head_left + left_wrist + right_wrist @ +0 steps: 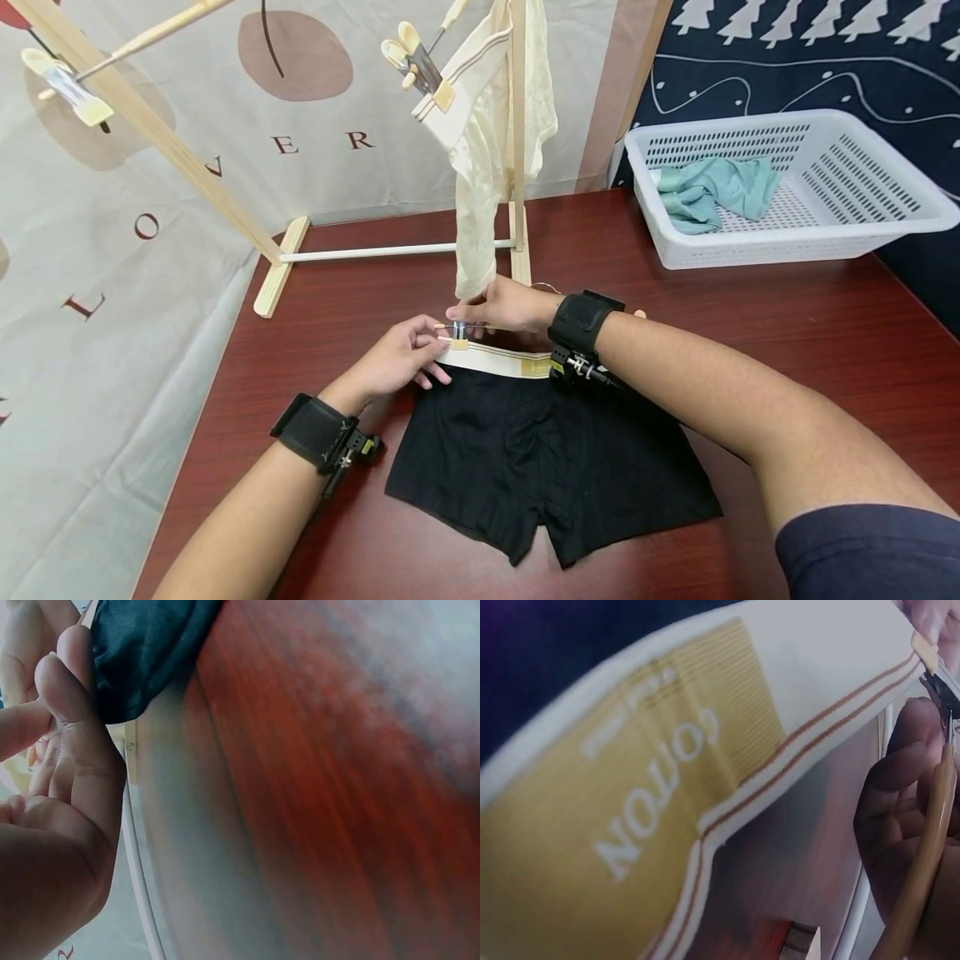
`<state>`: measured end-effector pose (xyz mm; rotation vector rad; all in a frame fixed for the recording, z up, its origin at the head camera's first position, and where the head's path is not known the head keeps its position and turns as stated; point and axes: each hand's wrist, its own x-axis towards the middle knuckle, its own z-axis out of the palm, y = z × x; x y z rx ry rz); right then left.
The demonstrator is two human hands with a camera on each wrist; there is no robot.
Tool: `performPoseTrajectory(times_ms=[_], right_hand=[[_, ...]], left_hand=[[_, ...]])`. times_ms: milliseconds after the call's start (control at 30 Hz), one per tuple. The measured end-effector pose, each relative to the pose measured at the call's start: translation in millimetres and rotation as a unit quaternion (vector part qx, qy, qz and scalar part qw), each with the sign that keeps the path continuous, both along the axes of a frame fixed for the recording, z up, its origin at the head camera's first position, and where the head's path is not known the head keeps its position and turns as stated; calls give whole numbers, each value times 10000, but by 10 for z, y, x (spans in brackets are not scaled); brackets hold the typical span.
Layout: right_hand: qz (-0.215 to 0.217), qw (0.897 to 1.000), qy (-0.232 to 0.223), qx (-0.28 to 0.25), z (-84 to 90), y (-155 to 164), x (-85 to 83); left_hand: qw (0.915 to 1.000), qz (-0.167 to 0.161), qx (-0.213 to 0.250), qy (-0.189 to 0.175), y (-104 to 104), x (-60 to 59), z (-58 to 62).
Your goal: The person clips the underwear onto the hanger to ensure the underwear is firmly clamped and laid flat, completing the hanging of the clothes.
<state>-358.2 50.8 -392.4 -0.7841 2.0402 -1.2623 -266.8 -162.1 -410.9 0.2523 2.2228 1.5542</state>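
- Left hand (405, 354) pinching the cream waistband (498, 360) of the black briefs (540, 458), flat on the table (787, 333) below the rack (517, 167)
- Best kept taut and level there, so the band edge sits squarely in the clip (458, 335)
- Right hand (506, 304) gripping that clip at the band's left end; jaws look seated on the fabric, though too small to be sure
- Worth biting deep past the striped edge, not just the lip
- Basket (787, 242) with a teal cloth (712, 192) well apart at right
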Motion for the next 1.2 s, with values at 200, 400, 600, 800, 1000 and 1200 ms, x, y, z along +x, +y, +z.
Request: performPoseTrajectory(times_ms=[200,400,600,800,1000,1200], right_hand=[[105,9954,400,862,51,41,30],[252,9815,1361,1326,204,259,-28],[-46,9759,1678,1395,433,490,-93],[-975,9473,2605,1589,828,737,-316],[-1961,9171,3241,1243,1546,802,-484],[-1955,9087,3501,1161,1979,692,-535]], left_hand=[[9998,84,-195,23,56,-39,10],[9981,94,-401,448,94,-126,21],[9957,-91,-675,635,121,-193,21],[9706,6,-1857,1534,259,-209,86],[9186,-182,-3133,2403,518,-241,192],[8817,-1077,-3800,2582,737,-295,188]])
